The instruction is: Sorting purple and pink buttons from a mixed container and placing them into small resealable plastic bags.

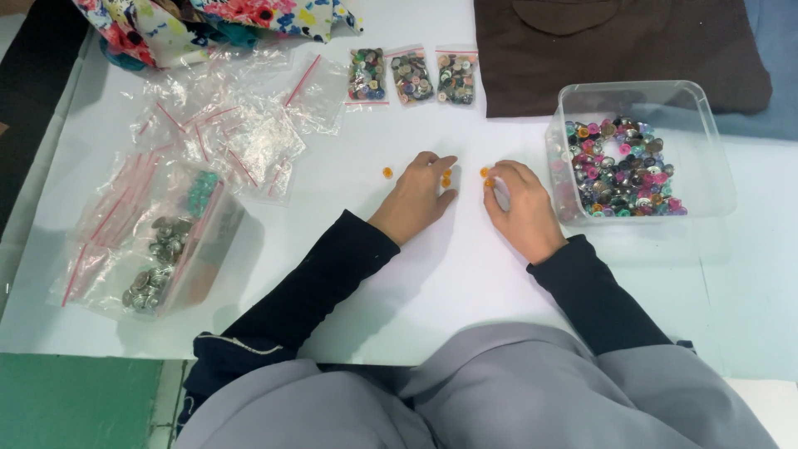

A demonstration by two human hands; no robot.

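- Left hand [416, 195]: palm down on the white worktop [465, 274], fingers loosely curled; fingertips touching orange buttons [446, 178] at its 1 o'clock. Whether one is pinched cannot be told.
- Right hand [519, 204]: fingers bent, tips closed lightly on more orange buttons [486, 174] at its 11 o'clock; grip partly hidden by the fingers.
- One stray orange button [387, 172] lies apart, at 9 o'clock from the left hand.
- Done, by judgement: three filled bags [412, 76] of mixed buttons lined up at 12 o'clock; only a handful of orange ones picked out.
- Left, by judgement: clear tub [706, 141] at 3 o'clock holds a deep mixed heap; empty bags [233, 125] piled at 10 o'clock.
- Second tub [179, 241] at 9 o'clock: silver and teal buttons, veiled by plastic.
- Hard to make out: exact count of orange buttons; floral cloth [199, 25] and brown cloth [615, 50] cut off at the top edge.
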